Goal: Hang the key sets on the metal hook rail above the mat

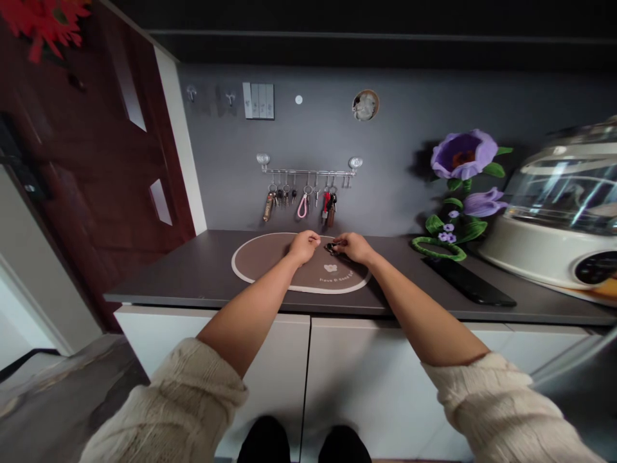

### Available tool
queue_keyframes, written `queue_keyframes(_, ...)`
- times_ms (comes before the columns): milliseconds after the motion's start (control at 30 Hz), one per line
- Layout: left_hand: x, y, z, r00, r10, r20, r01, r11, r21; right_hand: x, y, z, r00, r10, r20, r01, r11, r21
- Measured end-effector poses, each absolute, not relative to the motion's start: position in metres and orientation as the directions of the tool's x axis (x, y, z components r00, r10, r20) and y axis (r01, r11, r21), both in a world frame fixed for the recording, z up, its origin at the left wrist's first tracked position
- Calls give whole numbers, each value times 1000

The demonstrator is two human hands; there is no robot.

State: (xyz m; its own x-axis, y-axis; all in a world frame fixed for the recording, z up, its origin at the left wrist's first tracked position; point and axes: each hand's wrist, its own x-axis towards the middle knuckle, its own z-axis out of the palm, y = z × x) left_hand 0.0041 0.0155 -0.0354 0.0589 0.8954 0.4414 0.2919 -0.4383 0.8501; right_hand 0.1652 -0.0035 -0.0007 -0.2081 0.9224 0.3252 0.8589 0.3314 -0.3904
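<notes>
Door (pixel 110 161): dark red, at your far left.
Oval mat (pixel 263 260): brown, pale-rimmed, flat on the tabletop (pixel 173 276) under your hands.
Left hand (pixel 303 247): your grip is curled nearly closed above the mat; whether it holds anything, I cannot tell.
Key rail (pixel 308 172): on the wall (pixel 395 173) ahead of you, hung with keys (pixel 286 195).
Key ring (pixel 330 247): small, dark, over the mat, between your hands.
Right hand (pixel 354 246): your grip is pinched narrow on the key ring.
Flower ornament (pixel 482 154): purple, right of the mat.
</notes>
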Motion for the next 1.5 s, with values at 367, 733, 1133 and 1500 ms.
queue_keyframes(367, 6, 21, -36, 117, 883, 454, 231, -469, 853, 167, 6, -6, -201, 884, 421, 695, 432, -575)
queue_keyframes(733, 7, 6, -25, 138, 893, 427, 62, -438, 897, 164, 7, -6, -157, 867, 472, 485, 484, -728)
queue_keyframes(1133, 4, 13, -28, 45, 879, 474, 131, -476, 870, 161, 2, -2, -62, 878, 474, 317, 468, -825)
queue_keyframes(1500, 2, 3, -15, -49, 922, 384, -127, -387, 913, 156, -2, -3, -166, 928, 333, 180, 361, -915)
